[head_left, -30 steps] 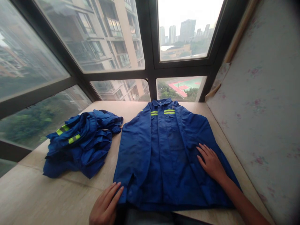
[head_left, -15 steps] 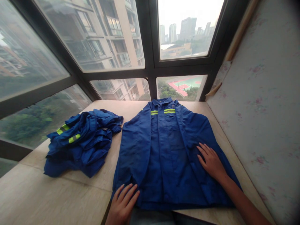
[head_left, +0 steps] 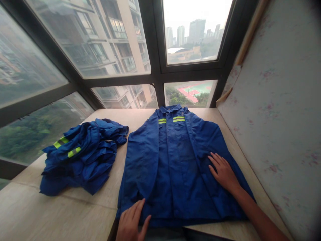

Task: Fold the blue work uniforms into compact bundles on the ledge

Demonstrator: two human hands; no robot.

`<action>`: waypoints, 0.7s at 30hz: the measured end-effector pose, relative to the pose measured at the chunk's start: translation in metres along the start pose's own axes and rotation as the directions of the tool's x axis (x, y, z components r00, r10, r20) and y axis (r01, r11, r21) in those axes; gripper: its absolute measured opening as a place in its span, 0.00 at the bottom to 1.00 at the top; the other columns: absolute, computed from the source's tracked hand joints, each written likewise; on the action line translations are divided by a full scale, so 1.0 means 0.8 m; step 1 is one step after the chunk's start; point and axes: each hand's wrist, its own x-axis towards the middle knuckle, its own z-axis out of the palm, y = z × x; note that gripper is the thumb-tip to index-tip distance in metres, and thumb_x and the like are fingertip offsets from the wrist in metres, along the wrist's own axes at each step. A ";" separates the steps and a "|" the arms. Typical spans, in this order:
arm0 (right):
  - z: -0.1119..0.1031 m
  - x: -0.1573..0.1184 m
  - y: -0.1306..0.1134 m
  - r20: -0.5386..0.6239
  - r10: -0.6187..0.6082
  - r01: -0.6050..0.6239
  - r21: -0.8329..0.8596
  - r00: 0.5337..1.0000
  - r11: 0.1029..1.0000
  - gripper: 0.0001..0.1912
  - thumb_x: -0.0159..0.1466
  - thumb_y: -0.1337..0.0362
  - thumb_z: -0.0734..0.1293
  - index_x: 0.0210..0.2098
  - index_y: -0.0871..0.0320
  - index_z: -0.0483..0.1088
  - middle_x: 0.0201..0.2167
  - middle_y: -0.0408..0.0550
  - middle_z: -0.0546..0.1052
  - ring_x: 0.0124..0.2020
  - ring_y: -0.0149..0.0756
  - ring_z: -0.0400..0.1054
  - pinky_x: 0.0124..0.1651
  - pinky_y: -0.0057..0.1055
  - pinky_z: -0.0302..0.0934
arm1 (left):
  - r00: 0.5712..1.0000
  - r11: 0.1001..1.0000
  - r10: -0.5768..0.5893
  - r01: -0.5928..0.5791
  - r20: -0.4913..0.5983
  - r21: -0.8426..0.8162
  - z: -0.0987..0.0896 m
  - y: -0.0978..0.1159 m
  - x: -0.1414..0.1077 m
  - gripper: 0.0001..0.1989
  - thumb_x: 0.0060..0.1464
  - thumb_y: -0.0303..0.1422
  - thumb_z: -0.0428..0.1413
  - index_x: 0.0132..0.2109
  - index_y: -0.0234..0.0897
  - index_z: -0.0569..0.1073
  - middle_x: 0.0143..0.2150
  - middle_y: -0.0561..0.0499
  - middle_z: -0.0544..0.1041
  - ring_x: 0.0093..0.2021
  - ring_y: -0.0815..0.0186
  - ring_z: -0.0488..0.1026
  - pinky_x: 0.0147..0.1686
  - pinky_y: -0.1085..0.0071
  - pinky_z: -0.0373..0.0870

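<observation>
A blue work jacket [head_left: 175, 167] with yellow-green reflective strips on its chest lies spread flat, front up, its collar toward the window. Both sleeves are folded in over the front. My right hand [head_left: 222, 171] rests open on the sleeve at the right, fingers stretched out. At the lower left corner of the jacket is my left hand [head_left: 132, 219], its thumb apart from the fingers; it touches the cloth near the hem and grips nothing that I can see.
A crumpled blue garment [head_left: 80, 157] with reflective strips lies to the left on the pale ledge [head_left: 82, 214]. Dark-framed windows [head_left: 156, 72] stand behind and at the left. A wall with flowered paper [head_left: 273, 110] borders the right side.
My left hand has turned slightly, and its thumb now shows spread to the right. My right hand stays on the sleeve. The whole view has shifted a little.
</observation>
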 end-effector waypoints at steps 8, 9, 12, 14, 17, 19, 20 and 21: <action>-0.005 0.001 -0.003 0.023 0.021 -0.022 0.038 1.000 0.999 0.25 0.69 0.57 0.56 0.62 0.58 0.65 0.65 0.53 0.65 0.67 0.49 0.56 0.65 0.51 0.54 | 0.994 0.993 0.097 -0.100 0.051 0.061 -0.006 0.006 0.007 0.15 0.61 0.34 0.52 0.52 0.39 0.75 0.48 0.47 0.81 0.45 0.62 0.78 0.45 0.67 0.73; -0.005 0.001 -0.003 0.026 0.026 -0.027 0.047 0.999 0.999 0.25 0.69 0.57 0.56 0.62 0.57 0.65 0.65 0.53 0.65 0.67 0.49 0.56 0.65 0.51 0.54 | 0.993 0.991 0.103 -0.107 0.058 0.081 -0.007 0.006 0.007 0.14 0.61 0.33 0.52 0.52 0.38 0.75 0.48 0.47 0.81 0.44 0.62 0.78 0.44 0.67 0.73; -0.006 0.001 -0.004 0.029 0.040 -0.042 0.074 0.999 0.996 0.25 0.69 0.57 0.56 0.62 0.56 0.65 0.65 0.52 0.65 0.67 0.49 0.56 0.66 0.51 0.53 | 0.992 0.988 0.109 -0.115 0.063 0.103 -0.005 0.005 0.006 0.13 0.61 0.33 0.52 0.50 0.39 0.76 0.46 0.48 0.81 0.43 0.62 0.78 0.43 0.66 0.72; -0.006 0.002 -0.005 0.031 0.045 -0.048 0.086 0.998 0.995 0.25 0.69 0.57 0.56 0.62 0.55 0.65 0.65 0.52 0.65 0.67 0.49 0.56 0.66 0.52 0.53 | 0.994 0.990 0.096 -0.101 0.053 0.099 -0.003 0.006 0.008 0.13 0.61 0.34 0.51 0.48 0.39 0.77 0.44 0.48 0.81 0.42 0.62 0.77 0.43 0.66 0.71; -0.009 0.005 -0.007 0.042 0.053 -0.057 0.100 0.998 0.993 0.25 0.69 0.57 0.56 0.62 0.55 0.65 0.66 0.52 0.65 0.67 0.49 0.56 0.66 0.52 0.52 | 0.998 0.995 0.052 -0.054 0.027 0.088 -0.001 0.010 0.017 0.11 0.62 0.34 0.51 0.44 0.40 0.78 0.41 0.49 0.81 0.40 0.62 0.77 0.43 0.65 0.71; -0.013 0.008 -0.007 0.055 0.056 -0.063 0.139 0.997 0.988 0.25 0.69 0.57 0.57 0.62 0.56 0.65 0.65 0.53 0.65 0.67 0.49 0.56 0.66 0.51 0.52 | 0.999 0.997 0.037 -0.038 0.010 0.063 -0.001 0.016 0.028 0.10 0.62 0.33 0.51 0.42 0.40 0.78 0.42 0.49 0.81 0.41 0.61 0.77 0.43 0.64 0.70; -0.017 0.009 -0.005 0.055 0.063 -0.071 0.175 0.997 0.982 0.25 0.69 0.56 0.57 0.62 0.57 0.65 0.65 0.53 0.65 0.66 0.48 0.57 0.66 0.50 0.53 | 0.999 0.998 0.041 -0.041 0.001 0.042 0.000 0.021 0.035 0.10 0.62 0.33 0.51 0.42 0.40 0.78 0.43 0.48 0.81 0.42 0.61 0.77 0.43 0.64 0.70; -0.022 0.009 -0.003 0.046 0.080 -0.088 0.215 0.996 0.973 0.25 0.69 0.56 0.56 0.62 0.58 0.64 0.64 0.54 0.66 0.66 0.47 0.58 0.66 0.49 0.55 | 0.999 0.999 0.052 -0.051 -0.008 0.017 0.000 0.027 0.042 0.10 0.61 0.32 0.51 0.43 0.40 0.77 0.44 0.48 0.80 0.43 0.61 0.76 0.44 0.64 0.71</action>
